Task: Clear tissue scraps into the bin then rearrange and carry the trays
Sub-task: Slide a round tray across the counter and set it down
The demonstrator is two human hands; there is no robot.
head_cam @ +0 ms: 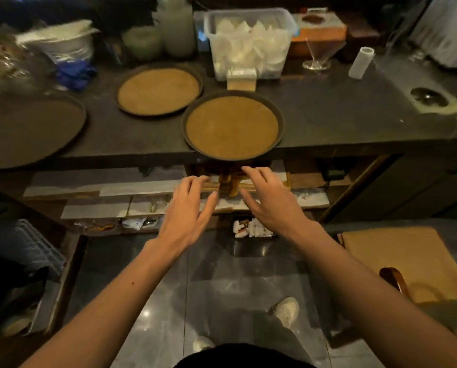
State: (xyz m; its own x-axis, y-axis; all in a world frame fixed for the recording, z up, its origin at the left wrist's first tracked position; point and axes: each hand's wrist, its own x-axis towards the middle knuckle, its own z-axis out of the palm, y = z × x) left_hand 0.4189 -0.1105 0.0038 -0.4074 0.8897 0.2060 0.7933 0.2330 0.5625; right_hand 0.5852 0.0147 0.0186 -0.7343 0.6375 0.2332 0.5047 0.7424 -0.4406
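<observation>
Three round dark trays lie on the dark counter. The nearest tray (232, 126), lined with tan cork, overhangs the counter's front edge. A second cork-lined tray (158, 88) sits behind it to the left. A third, darker tray (23, 128) lies at the far left edge. My left hand (187, 208) and my right hand (269, 200) hover below the counter edge, just under the nearest tray, fingers spread and holding nothing. White tissue scraps (251, 229) lie in a dark bin on the floor beneath my right hand.
A clear plastic tub (248, 43) of white folded napkins stands behind the trays. A martini glass (319, 55), a white roll (361, 62) and jars stand at the back. Shelves with clutter run under the counter. A brown folder (402, 261) lies at right.
</observation>
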